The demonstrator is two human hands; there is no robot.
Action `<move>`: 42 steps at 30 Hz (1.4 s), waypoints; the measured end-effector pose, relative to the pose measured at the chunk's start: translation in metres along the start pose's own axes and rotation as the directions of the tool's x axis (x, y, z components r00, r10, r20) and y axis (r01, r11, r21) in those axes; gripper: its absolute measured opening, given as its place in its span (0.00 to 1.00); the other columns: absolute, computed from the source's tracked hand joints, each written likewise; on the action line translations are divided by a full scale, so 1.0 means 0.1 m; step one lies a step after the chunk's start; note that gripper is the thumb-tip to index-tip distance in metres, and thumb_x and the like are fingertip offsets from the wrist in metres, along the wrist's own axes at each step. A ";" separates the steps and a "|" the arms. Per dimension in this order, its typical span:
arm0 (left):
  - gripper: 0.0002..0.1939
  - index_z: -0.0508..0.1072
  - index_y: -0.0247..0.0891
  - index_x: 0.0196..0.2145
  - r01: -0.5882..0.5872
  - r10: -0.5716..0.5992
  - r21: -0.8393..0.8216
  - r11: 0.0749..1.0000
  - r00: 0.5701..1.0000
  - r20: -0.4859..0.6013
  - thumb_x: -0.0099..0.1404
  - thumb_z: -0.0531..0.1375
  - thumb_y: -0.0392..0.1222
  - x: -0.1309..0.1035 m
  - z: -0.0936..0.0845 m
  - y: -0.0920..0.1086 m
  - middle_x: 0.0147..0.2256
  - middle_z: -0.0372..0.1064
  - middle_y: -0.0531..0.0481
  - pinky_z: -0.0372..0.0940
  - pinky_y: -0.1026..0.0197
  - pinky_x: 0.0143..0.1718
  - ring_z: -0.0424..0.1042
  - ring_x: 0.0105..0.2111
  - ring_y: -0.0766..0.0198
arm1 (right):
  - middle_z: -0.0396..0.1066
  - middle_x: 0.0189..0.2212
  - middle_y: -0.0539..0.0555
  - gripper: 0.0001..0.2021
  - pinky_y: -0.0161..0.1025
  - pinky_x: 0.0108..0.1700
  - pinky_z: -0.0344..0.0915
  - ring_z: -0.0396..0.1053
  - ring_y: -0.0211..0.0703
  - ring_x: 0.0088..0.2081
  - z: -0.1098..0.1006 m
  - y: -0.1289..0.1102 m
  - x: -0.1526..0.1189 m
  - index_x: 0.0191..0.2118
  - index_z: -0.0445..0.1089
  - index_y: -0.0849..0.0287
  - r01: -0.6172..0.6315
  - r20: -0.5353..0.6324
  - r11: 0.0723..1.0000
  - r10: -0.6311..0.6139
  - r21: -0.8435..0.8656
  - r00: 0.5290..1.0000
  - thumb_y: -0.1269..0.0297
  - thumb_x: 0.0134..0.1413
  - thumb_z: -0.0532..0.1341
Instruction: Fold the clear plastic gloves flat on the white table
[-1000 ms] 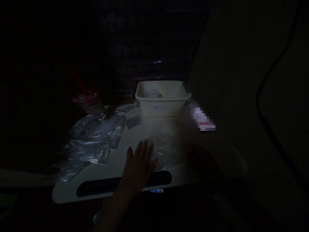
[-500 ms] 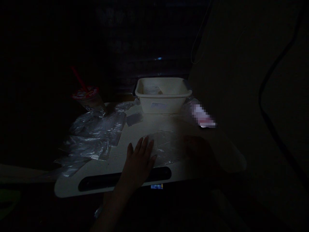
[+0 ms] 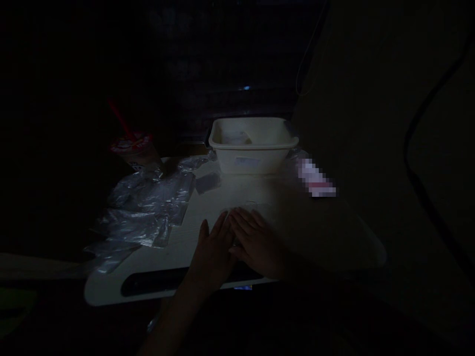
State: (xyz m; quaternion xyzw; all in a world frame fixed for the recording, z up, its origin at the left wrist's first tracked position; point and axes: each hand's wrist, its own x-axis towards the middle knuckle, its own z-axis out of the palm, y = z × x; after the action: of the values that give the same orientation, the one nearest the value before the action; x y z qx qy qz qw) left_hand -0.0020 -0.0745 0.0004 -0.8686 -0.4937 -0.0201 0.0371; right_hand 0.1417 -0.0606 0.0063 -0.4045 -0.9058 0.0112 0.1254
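The scene is very dark. My left hand (image 3: 214, 252) lies open on the white table (image 3: 178, 252), fingers stretched away from me. Beside it, and touching or overlapping its fingertips, my right hand (image 3: 256, 242) is also flat with its fingers out. Under and just beyond the hands lies a clear plastic bag (image 3: 260, 205), mostly covered by them and hard to make out. To the left of my hands is a loose pile of clear plastic bags (image 3: 144, 212).
A cream plastic bin (image 3: 250, 160) with a label stands at the table's back. A lidded cup (image 3: 135, 153) with a red straw is at back left. A blurred-out pinkish item (image 3: 315, 178) lies right of the bin. A dark slot (image 3: 156, 281) runs along the front edge.
My right hand has moved left from the table's right part onto the plastic bag, up against my left hand. The left hand has stayed nearly in place.
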 end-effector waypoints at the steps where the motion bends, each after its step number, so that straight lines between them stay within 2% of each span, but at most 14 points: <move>1: 0.29 0.41 0.33 0.56 0.002 -0.002 0.003 1.000 1.000 0.001 0.58 0.45 0.41 0.00 0.00 0.00 0.57 0.39 0.45 0.42 0.43 0.51 0.35 0.57 0.56 | 0.46 0.56 0.60 0.30 0.48 0.56 0.40 0.40 0.48 0.57 0.01 0.01 -0.01 0.55 0.47 0.69 -0.004 0.011 1.000 0.004 0.001 1.000 0.51 0.54 0.39; 6: 0.29 0.45 0.31 0.55 0.011 -0.011 0.026 1.000 1.000 0.017 0.58 0.46 0.45 0.00 -0.02 0.00 0.57 0.40 0.41 0.42 0.43 0.51 0.36 0.57 0.54 | 0.46 0.56 0.61 0.31 0.50 0.56 0.39 0.39 0.49 0.57 0.02 0.04 -0.06 0.56 0.46 0.69 -0.029 0.035 1.000 0.029 -0.008 0.999 0.49 0.53 0.39; 10: 0.29 0.45 0.30 0.55 0.011 -0.012 0.036 0.999 1.000 0.021 0.58 0.45 0.45 0.01 -0.02 0.00 0.57 0.39 0.41 0.42 0.43 0.51 0.37 0.57 0.53 | 0.46 0.56 0.61 0.30 0.51 0.56 0.39 0.40 0.49 0.57 0.02 0.08 -0.09 0.55 0.48 0.69 -0.033 0.039 0.999 0.034 -0.023 0.999 0.50 0.53 0.41; 14: 0.27 0.45 0.29 0.55 0.018 -0.018 0.047 0.999 1.000 0.008 0.60 0.43 0.44 0.01 -0.02 0.02 0.57 0.40 0.41 0.42 0.43 0.51 0.38 0.56 0.53 | 0.46 0.56 0.62 0.30 0.51 0.55 0.40 0.41 0.49 0.57 0.01 0.14 -0.12 0.55 0.48 0.69 -0.056 0.021 0.997 0.057 -0.047 0.998 0.51 0.53 0.42; 19: 0.27 0.47 0.31 0.55 0.036 -0.035 0.035 0.999 0.999 -0.030 0.62 0.39 0.48 0.01 -0.01 0.02 0.56 0.42 0.41 0.43 0.44 0.51 0.39 0.56 0.54 | 0.47 0.55 0.64 0.28 0.52 0.54 0.41 0.42 0.50 0.56 -0.01 0.23 -0.15 0.54 0.50 0.70 -0.067 0.015 0.995 0.068 -0.073 0.998 0.53 0.53 0.44; 23: 0.27 0.47 0.30 0.55 0.039 -0.037 0.037 0.999 0.998 -0.050 0.62 0.39 0.48 0.00 0.01 0.03 0.57 0.42 0.42 0.41 0.44 0.52 0.38 0.57 0.55 | 0.48 0.55 0.65 0.27 0.51 0.54 0.42 0.43 0.50 0.56 -0.03 0.29 -0.18 0.53 0.51 0.71 -0.073 0.001 0.994 0.073 -0.078 0.997 0.56 0.53 0.45; 29: 0.27 0.45 0.29 0.55 0.039 -0.039 0.030 0.999 0.999 -0.020 0.63 0.38 0.49 0.01 0.00 0.03 0.57 0.41 0.41 0.41 0.43 0.51 0.38 0.56 0.54 | 0.48 0.55 0.65 0.26 0.53 0.53 0.43 0.44 0.52 0.55 -0.05 0.36 -0.21 0.53 0.51 0.72 -0.117 0.028 0.989 0.120 -0.087 0.992 0.57 0.53 0.45; 42: 0.27 0.46 0.30 0.55 0.041 -0.041 0.025 0.999 0.999 -0.030 0.62 0.39 0.49 0.01 0.00 0.03 0.57 0.42 0.41 0.41 0.43 0.52 0.39 0.56 0.55 | 0.50 0.54 0.66 0.24 0.55 0.52 0.43 0.46 0.51 0.55 -0.06 0.49 -0.31 0.52 0.52 0.72 -0.171 -0.023 0.973 0.170 -0.156 0.985 0.60 0.54 0.44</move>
State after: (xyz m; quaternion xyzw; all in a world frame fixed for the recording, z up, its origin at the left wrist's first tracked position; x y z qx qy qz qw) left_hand 0.0009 -0.0752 0.0006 -0.8574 -0.5109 -0.0275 0.0552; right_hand 0.1990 -0.0507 -0.0009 -0.4895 -0.8652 -0.0517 0.0960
